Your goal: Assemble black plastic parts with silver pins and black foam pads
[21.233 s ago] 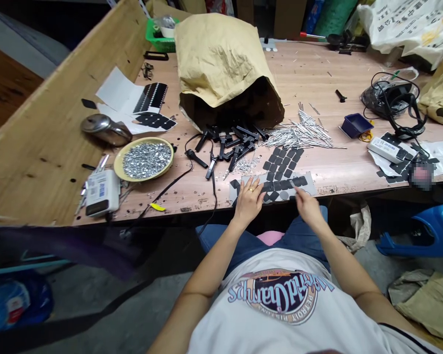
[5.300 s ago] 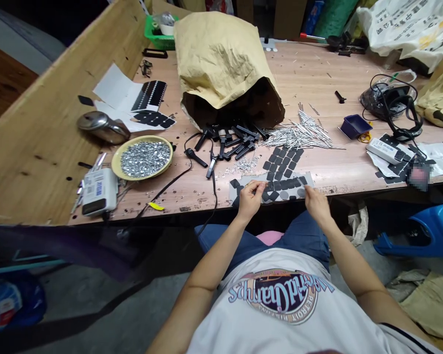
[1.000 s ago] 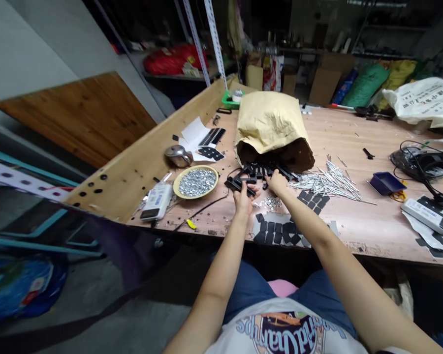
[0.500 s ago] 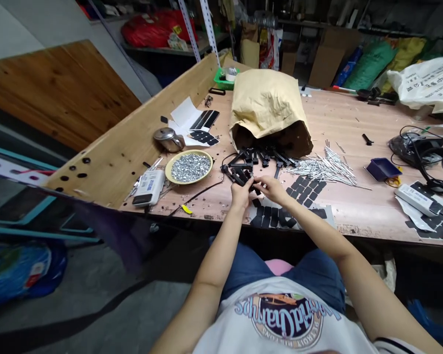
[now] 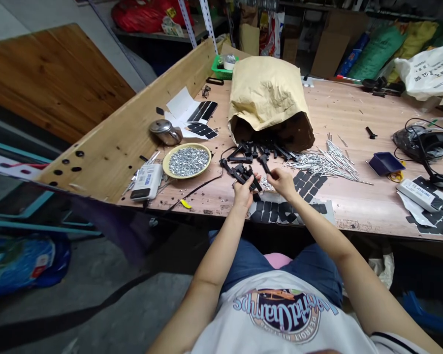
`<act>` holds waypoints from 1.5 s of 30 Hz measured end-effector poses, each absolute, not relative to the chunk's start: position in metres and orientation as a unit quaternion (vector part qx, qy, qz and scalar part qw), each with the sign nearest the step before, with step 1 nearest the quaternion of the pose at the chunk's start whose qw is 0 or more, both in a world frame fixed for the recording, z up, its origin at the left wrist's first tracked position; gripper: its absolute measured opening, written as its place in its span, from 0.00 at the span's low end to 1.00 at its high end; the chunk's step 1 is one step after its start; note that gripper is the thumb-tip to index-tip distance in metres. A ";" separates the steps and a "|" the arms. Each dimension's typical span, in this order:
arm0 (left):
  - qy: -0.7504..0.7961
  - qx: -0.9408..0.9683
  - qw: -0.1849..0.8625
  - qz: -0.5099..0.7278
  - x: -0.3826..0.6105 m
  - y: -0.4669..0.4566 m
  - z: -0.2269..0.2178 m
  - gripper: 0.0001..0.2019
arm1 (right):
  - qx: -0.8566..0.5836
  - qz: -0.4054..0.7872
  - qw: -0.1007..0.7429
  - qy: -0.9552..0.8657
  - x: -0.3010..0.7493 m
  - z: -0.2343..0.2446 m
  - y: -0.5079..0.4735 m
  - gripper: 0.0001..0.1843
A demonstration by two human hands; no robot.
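My left hand (image 5: 244, 194) is closed around a black plastic part (image 5: 256, 183), above the front edge of the table. Just to the right, the thumb and fingers of my right hand (image 5: 282, 182) are pinched on the lower end of another black plastic part (image 5: 265, 164), whose wider end points toward the paper sack. More black parts (image 5: 239, 160) lie in a heap beyond both hands. Between the hands, small silvery pieces (image 5: 267, 183) show on the table. The inner fingers of my left hand are partly hidden.
A brown paper sack (image 5: 268, 93) lies open toward me. Left of it stand a yellow bowl (image 5: 166, 173) of small metal pieces and a metal pot (image 5: 164, 132). On the right are a pile of metal rods (image 5: 332, 164), black pads (image 5: 308, 184) and a dark blue tray (image 5: 384, 163).
My hands have moved apart. My right hand has shifted slightly right and now shows a black plastic part in its pinch; my left hand stays near the same spot. The view has tilted slightly.
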State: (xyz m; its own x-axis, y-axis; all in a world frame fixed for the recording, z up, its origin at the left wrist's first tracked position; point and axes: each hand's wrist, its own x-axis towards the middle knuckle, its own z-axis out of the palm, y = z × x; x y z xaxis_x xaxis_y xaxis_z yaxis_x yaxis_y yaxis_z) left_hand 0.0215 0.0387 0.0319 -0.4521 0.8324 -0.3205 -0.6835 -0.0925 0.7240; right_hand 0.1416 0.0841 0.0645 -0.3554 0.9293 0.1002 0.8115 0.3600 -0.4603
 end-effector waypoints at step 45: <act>0.535 0.503 0.361 0.575 0.070 0.004 0.002 0.21 | -0.425 0.385 0.332 -0.749 0.201 0.060 0.036 0.32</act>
State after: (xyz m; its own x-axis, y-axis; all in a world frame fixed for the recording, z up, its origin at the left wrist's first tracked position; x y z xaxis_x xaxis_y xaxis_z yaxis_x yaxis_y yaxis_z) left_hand 0.0697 0.0039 0.0024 -0.2335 0.9531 0.1926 0.1225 -0.1676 0.9782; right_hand 0.2014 0.0356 0.0601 -0.4188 0.8921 0.1696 0.3808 0.3421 -0.8590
